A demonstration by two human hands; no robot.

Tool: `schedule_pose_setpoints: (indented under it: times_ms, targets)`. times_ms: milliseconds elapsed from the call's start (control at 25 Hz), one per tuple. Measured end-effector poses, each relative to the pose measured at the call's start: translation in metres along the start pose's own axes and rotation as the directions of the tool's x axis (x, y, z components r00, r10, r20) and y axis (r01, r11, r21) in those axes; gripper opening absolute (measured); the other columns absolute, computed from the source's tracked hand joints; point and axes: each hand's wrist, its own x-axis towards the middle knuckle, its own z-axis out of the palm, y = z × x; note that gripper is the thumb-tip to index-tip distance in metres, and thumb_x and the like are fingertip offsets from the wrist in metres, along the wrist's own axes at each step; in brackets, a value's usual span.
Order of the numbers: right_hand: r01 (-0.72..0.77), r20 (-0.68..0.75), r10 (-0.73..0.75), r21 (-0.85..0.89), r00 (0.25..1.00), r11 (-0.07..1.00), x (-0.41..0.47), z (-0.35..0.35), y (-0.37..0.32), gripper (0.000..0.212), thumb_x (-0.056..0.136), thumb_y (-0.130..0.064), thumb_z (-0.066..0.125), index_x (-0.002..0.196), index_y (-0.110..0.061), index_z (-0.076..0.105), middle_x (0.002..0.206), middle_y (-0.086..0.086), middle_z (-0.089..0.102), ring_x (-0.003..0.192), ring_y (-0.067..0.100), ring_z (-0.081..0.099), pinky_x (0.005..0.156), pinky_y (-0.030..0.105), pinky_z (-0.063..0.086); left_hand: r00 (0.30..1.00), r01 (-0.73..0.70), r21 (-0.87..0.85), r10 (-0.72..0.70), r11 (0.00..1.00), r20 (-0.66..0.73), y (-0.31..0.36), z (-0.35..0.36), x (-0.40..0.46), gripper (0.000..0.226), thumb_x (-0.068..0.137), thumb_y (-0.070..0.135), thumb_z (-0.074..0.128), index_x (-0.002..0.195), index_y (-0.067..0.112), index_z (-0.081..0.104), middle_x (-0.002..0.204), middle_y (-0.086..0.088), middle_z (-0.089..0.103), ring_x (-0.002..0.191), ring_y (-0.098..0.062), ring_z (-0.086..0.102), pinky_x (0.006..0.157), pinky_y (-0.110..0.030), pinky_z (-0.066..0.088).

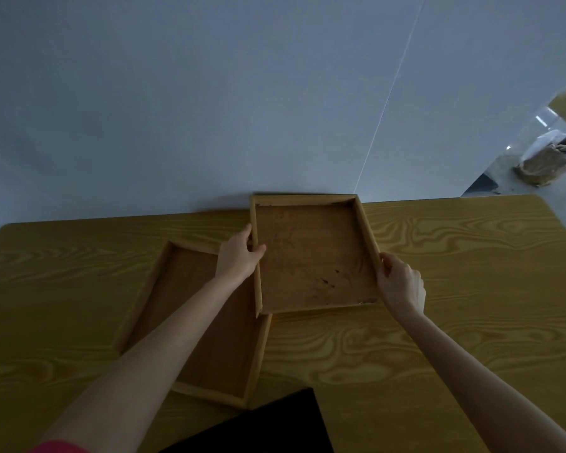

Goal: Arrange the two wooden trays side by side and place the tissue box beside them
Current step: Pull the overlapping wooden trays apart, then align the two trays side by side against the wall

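Two wooden trays are on the wooden table (455, 273). The upper tray (311, 253) is held near the wall, its near-left corner overlapping the far-right corner of the lower tray. My left hand (239, 256) grips its left rim, thumb inside. My right hand (401, 281) grips its right rim near the front corner. The lower tray (209, 331) lies flat and skewed at the left, partly hidden under my left forearm. No tissue box is in view.
A black flat object (275, 426) lies at the table's near edge. A grey wall (209, 109) runs right behind the table. A clear bag with brown contents (549, 161) sits on the floor at the far right.
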Motion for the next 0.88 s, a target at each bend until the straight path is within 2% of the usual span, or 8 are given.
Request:
schedule_pose_setpoints:
  times_ms: [160, 280, 400, 480, 600, 680, 800, 880]
  targets:
    - [-0.007, 0.02, 0.007, -0.028, 1.0, 1.0, 0.002, 0.002, 0.002, 0.031, 0.092, -0.011, 0.046, 0.122, -0.011, 0.055, 0.104, 0.014, 0.07, 0.089, 0.033, 0.065, 0.067, 0.038, 0.05, 0.999, -0.032, -0.022, 0.033, 0.999, 0.037, 0.0, -0.003, 0.0, 0.063, 0.089, 0.023, 0.054, 0.141, 0.007, 0.023, 0.145, -0.014, 0.038, 0.133, -0.027, 0.038, 0.108, -0.038, 0.034]
    - [0.061, 0.066, -0.055, -0.09, 0.996, 0.994, -0.002, 0.005, 0.001, 0.034, 0.091, -0.011, 0.046, 0.125, -0.008, 0.05, 0.118, 0.015, 0.063, 0.1, 0.033, 0.06, 0.071, 0.041, 0.051, 0.996, -0.066, -0.079, 0.07, 0.995, 0.053, -0.001, -0.009, -0.01, 0.059, 0.09, 0.02, 0.052, 0.141, 0.009, 0.025, 0.145, -0.013, 0.04, 0.133, -0.025, 0.038, 0.106, -0.035, 0.035]
    - [0.254, 0.105, -0.24, -0.143, 0.965, 0.957, -0.012, 0.014, -0.006, 0.049, 0.088, -0.011, 0.052, 0.135, -0.006, 0.038, 0.142, 0.016, 0.043, 0.126, 0.033, 0.044, 0.1, 0.049, 0.043, 0.994, -0.093, -0.095, 0.098, 0.991, 0.05, -0.012, -0.018, -0.028, 0.055, 0.09, 0.019, 0.052, 0.14, 0.012, 0.029, 0.142, -0.012, 0.044, 0.128, -0.023, 0.045, 0.102, -0.029, 0.037]
    - [0.379, 0.192, -0.353, -0.118, 0.916, 0.918, -0.025, 0.02, -0.017, 0.058, 0.087, -0.014, 0.056, 0.139, -0.007, 0.032, 0.149, 0.014, 0.032, 0.135, 0.032, 0.033, 0.11, 0.048, 0.032, 0.992, -0.111, -0.03, 0.112, 0.993, 0.06, -0.027, -0.023, -0.045, 0.053, 0.09, 0.022, 0.052, 0.139, 0.014, 0.032, 0.141, -0.01, 0.045, 0.128, -0.022, 0.045, 0.102, -0.029, 0.037]
    - [0.615, 0.386, -0.538, -0.103, 0.749, 0.782, -0.051, 0.035, -0.031, 0.063, 0.088, -0.023, 0.056, 0.142, -0.01, 0.026, 0.152, 0.013, 0.027, 0.14, 0.027, 0.025, 0.115, 0.047, 0.024, 0.966, -0.155, 0.129, 0.123, 0.979, 0.229, -0.057, -0.033, -0.075, 0.062, 0.086, 0.036, 0.055, 0.14, 0.02, 0.029, 0.148, -0.006, 0.036, 0.136, -0.019, 0.033, 0.109, -0.036, 0.031]
    - [0.688, 0.479, -0.56, -0.138, 0.676, 0.712, -0.063, 0.044, -0.036, 0.068, 0.088, -0.03, 0.056, 0.144, -0.014, 0.019, 0.155, 0.009, 0.02, 0.143, 0.022, 0.017, 0.117, 0.046, 0.02, 0.922, -0.178, 0.194, 0.094, 0.965, 0.376, -0.075, -0.042, -0.094, 0.072, 0.081, 0.046, 0.057, 0.141, 0.026, 0.024, 0.152, 0.0, 0.028, 0.139, -0.016, 0.024, 0.113, -0.037, 0.025]
    - [0.675, 0.519, -0.51, -0.191, 0.686, 0.713, -0.071, 0.052, -0.043, 0.071, 0.088, -0.026, 0.055, 0.145, -0.016, 0.013, 0.157, 0.006, 0.011, 0.144, 0.02, 0.007, 0.119, 0.039, 0.011, 0.85, -0.197, 0.285, 0.018, 0.938, 0.526, -0.096, -0.049, -0.11, 0.086, 0.069, 0.064, 0.054, 0.141, 0.034, 0.019, 0.154, 0.005, 0.019, 0.143, -0.017, 0.011, 0.115, -0.039, 0.016]
    - [0.656, 0.489, -0.508, -0.193, 0.709, 0.73, -0.075, 0.053, -0.048, 0.065, 0.09, -0.016, 0.051, 0.145, -0.016, 0.015, 0.157, 0.007, 0.012, 0.144, 0.02, 0.009, 0.117, 0.038, 0.013, 0.817, -0.222, 0.362, -0.03, 0.905, 0.576, -0.108, -0.051, -0.115, 0.096, 0.059, 0.074, 0.047, 0.142, 0.037, 0.016, 0.156, 0.007, 0.011, 0.144, -0.017, 0.004, 0.116, -0.042, 0.012]
